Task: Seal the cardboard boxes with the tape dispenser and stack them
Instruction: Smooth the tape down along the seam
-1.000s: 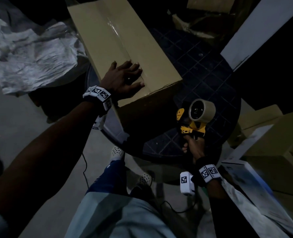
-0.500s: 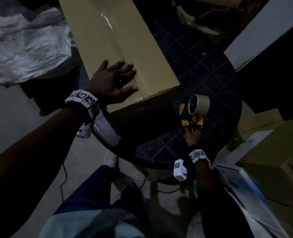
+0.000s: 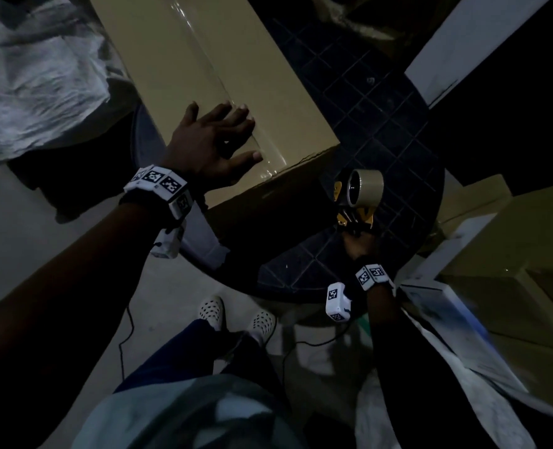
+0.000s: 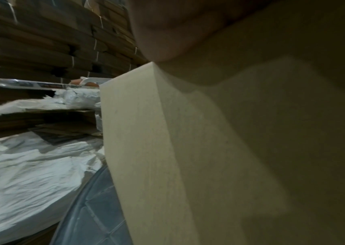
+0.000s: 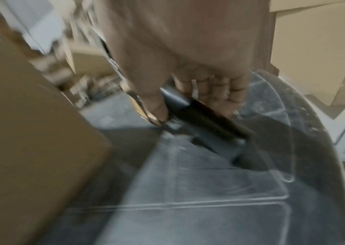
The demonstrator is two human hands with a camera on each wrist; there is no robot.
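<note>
Dim storage room, w/ a round dark table (image 3: 375, 102) of grid pattern in the middle. On it lies a long tan cardboard box (image 3: 210, 69), smooth matte faces, sharp edges; a glossy clear tape strip (image 3: 200, 43) runs along its top seam down to the near end.

Vs 1 s ago: the left hand (image 3: 210, 140) is at the same near corner of the box, flat, fingers straight and spread, palm pressing on the top. The right hand (image 3: 357, 243) is now farther from the box's near edge and lower in the head view, over the table's near rim. It grips the handle of the tape gun (image 3: 360, 196), fingers curled round it; in the right wrist view the handle is black, smooth, much blurred. The gun has yellow plastic parts and a tan tape roll, cylinder shape, pointing up. It is apart from the box, not touching.

Crumpled white paper (image 3: 32, 76) lies left of the box, rough and wrinkled. Flat cartons (image 4: 41, 33) are stacked behind, bound w/ white straps.
</note>
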